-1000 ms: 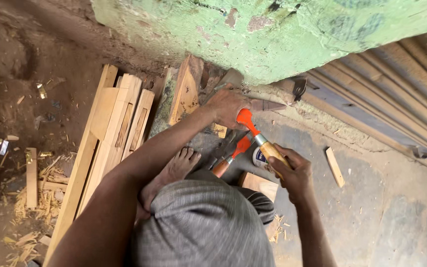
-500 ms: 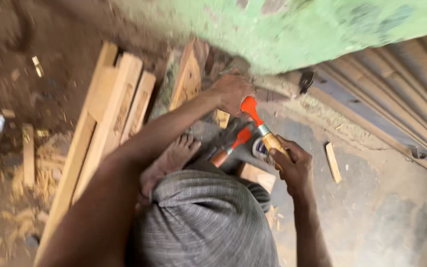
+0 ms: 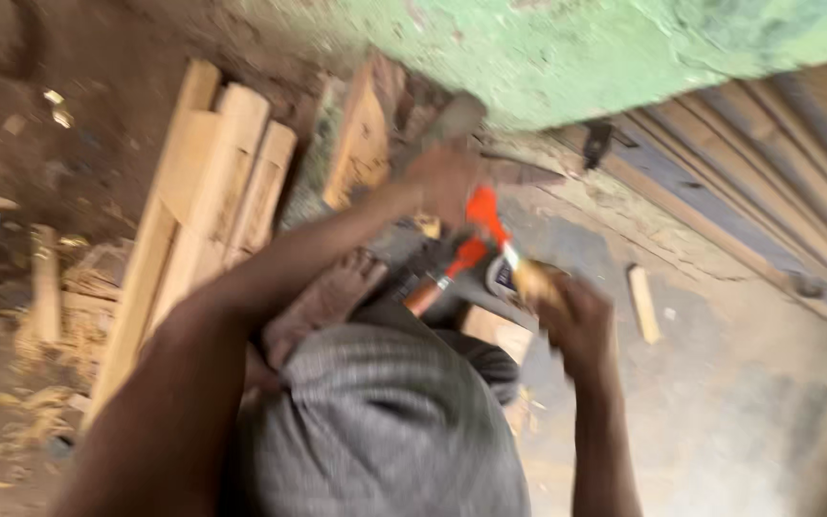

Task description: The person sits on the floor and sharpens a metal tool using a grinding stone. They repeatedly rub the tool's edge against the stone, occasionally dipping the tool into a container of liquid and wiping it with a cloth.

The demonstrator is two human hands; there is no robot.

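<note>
- Two hands at work: left hand [image 3: 444, 177] pins a wood piece [image 3: 361, 139], fingers blurred; cannot tell
- right hand [image 3: 581, 321] clamps an orange-headed hammer [image 3: 495, 239]; hammering unfinished

Frame blurred. I see the right hand [image 3: 581, 321] gripping a wooden-handled tool with an orange head [image 3: 490, 225], the left hand [image 3: 442, 177] pressed on a wood piece [image 3: 366, 134] by the green wall [image 3: 576, 48]. Pale planks [image 3: 212, 191] lie left, a bare foot [image 3: 323, 297] beneath the arm

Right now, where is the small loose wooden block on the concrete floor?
In the head view the small wooden block lies alone on the grey floor, right of centre, just right of the right hand and below the slanted planks.
</note>
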